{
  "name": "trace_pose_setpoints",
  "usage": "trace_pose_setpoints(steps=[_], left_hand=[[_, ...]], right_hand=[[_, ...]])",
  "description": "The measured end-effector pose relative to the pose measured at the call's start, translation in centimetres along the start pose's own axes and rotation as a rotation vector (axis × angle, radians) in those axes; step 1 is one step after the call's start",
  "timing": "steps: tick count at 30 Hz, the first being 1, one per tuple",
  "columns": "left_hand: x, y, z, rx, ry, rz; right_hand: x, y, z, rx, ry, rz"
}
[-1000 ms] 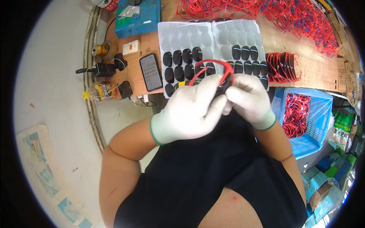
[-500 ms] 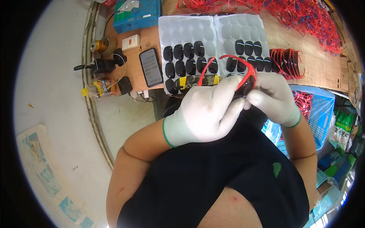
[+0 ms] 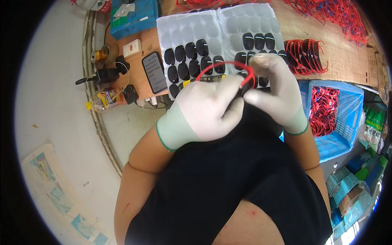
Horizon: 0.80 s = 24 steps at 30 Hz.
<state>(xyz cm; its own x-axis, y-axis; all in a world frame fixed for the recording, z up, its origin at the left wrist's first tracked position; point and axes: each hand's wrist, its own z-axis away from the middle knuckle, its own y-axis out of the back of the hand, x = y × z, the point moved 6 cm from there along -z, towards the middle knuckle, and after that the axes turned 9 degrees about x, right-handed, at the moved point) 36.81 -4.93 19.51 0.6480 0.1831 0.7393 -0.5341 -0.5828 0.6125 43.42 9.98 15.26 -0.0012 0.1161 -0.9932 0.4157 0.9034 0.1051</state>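
Observation:
A pair of red-framed sunglasses (image 3: 251, 76) is pinched between the thumb and fingers of my white-gloved left hand (image 3: 206, 106), its temple arms curving away toward the table. Part of a dark lens shows at my left fingertips. Beside the frame, my gloved right hand (image 3: 283, 92) has its thumb and fingers spread apart around a gap; its fingertips are smeared by motion. Beyond both hands, dark lenses (image 3: 190, 51) lie in rows on a white sheet with round pockets (image 3: 192, 30). A camouflage-and-yellow object (image 3: 214, 79) is partly hidden behind my left hand.
Right of the sheet stands a row of red-framed sunglasses (image 3: 306, 57), with a heap of red frames (image 3: 335, 18) behind. A blue crate (image 3: 341, 141) holds more frames. On the left are a phone (image 3: 154, 73), a blue box (image 3: 136, 18), adapters (image 3: 107, 76) and a bottle (image 3: 108, 99).
Both hands and the sunglasses have shifted left in view. My right fingers have parted from the frame and spread. The whole scene has moved slightly with my head.

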Motion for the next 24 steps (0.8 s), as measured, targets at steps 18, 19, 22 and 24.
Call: trace_pose_setpoints(steps=[18, 19, 22, 24], left_hand=[[-17.6, -2.8, -1.5, 0.078, 0.743, -0.676], [-17.9, -2.8, -1.6, 0.079, 0.747, -0.67], [-17.7, -2.6, -1.6, 0.101, 0.744, -0.731], [-17.6, -2.4, -1.8, 0.114, 0.729, -0.755]], right_hand=[[-0.3, -0.2, 2.9, -0.186, -0.097, -0.195], [-0.5, -0.6, 2.9, -0.19, -0.134, -0.217], [-0.9, -1.4, 2.8, -0.237, -0.165, -0.256], [-0.8, -1.8, 2.8, -0.24, -0.107, -0.298]])
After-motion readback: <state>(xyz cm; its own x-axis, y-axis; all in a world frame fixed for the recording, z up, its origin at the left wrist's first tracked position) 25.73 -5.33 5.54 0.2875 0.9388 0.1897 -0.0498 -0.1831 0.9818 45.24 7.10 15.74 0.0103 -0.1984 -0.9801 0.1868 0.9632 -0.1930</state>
